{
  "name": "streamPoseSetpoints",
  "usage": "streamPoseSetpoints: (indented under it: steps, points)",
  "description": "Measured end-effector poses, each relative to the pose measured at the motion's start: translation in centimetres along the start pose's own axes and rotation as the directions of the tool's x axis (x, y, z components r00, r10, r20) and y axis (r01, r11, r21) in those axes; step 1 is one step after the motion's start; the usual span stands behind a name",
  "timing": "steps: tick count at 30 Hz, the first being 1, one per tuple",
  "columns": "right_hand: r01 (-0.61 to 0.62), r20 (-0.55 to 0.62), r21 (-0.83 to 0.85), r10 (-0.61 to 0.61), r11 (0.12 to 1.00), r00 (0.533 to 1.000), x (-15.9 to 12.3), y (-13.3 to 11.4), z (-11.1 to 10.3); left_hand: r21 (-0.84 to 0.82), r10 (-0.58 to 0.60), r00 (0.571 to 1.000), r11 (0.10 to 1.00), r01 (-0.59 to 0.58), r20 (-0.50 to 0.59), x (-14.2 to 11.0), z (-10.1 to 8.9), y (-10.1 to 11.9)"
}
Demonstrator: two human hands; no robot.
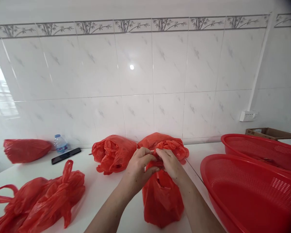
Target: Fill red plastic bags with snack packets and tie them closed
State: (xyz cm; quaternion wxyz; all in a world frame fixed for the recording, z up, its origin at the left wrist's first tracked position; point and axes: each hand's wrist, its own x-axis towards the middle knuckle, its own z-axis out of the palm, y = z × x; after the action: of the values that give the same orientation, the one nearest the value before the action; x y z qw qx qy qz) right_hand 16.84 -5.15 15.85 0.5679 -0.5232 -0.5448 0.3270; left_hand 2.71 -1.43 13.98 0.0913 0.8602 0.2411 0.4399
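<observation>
A red plastic bag (161, 200) stands on the white counter (99, 191) right in front of me. My left hand (138, 168) and my right hand (171, 165) both pinch the gathered top of this bag, fingers closed on its handles. Just behind my hands sits another bulging red bag (169, 142). To its left a further red bag (113, 153) rests against the wall.
Tied red bags (43, 200) lie at the near left, and one more red bag (25, 149) at the far left. A water bottle (60, 144) and a black phone (66, 155) lie by the wall. Two red perforated baskets (252, 191) (264, 149) fill the right; a cardboard box (269, 132) sits behind.
</observation>
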Motion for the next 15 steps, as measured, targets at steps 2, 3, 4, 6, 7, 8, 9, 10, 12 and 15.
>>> streamPoseSetpoints:
  steps: [2,3,4,6,7,8,9,10,12,15]
  points:
    - [-0.016,0.089,0.034,0.013,0.999,0.996,-0.1,0.2,0.1,0.001,-0.019,0.999,1.0,0.019,0.032,-0.2,-0.3,-0.1]
    - [-0.012,0.134,0.034,0.007,0.999,0.991,0.0,0.3,0.1,0.001,-0.035,0.998,0.999,0.035,0.042,-0.3,-0.4,-0.1]
    - [0.001,0.173,0.019,-0.004,1.0,0.985,0.0,0.5,0.2,-0.004,-0.056,0.997,0.998,0.056,0.044,-0.4,-0.6,-0.1]
    - [0.034,0.222,-0.019,-0.029,0.999,0.975,0.2,0.7,0.2,-0.046,-0.113,0.993,0.992,0.114,0.021,-0.5,-0.8,-0.2]
    - [0.058,0.238,-0.021,-0.051,0.998,0.97,0.2,0.8,0.2,-0.09,-0.153,0.988,0.984,0.152,0.001,-0.5,-0.9,-0.3]
    - [0.082,0.263,-0.005,-0.078,0.997,0.962,0.2,0.8,0.1,-0.149,-0.199,0.98,0.97,0.194,-0.02,-0.6,-1.0,-0.4]
    - [0.103,0.302,0.028,-0.107,0.994,0.947,0.2,0.7,0.0,-0.22,-0.251,0.967,0.946,0.237,-0.034,-0.6,-1.1,-0.6]
    - [0.123,0.354,0.063,-0.137,0.99,0.925,0.1,0.6,-0.1,-0.3,-0.299,0.953,0.913,0.276,-0.035,-0.7,-1.1,-0.7]
    - [0.173,0.458,0.101,-0.2,0.98,0.866,-0.3,0.3,-0.4,-0.454,-0.368,0.93,0.825,0.336,0.018,-0.9,-1.3,-1.0]
    - [0.211,0.487,0.038,-0.202,0.977,0.849,-0.7,0.1,-0.5,-0.539,-0.388,0.913,0.747,0.39,0.123,-1.3,-1.5,-1.1]
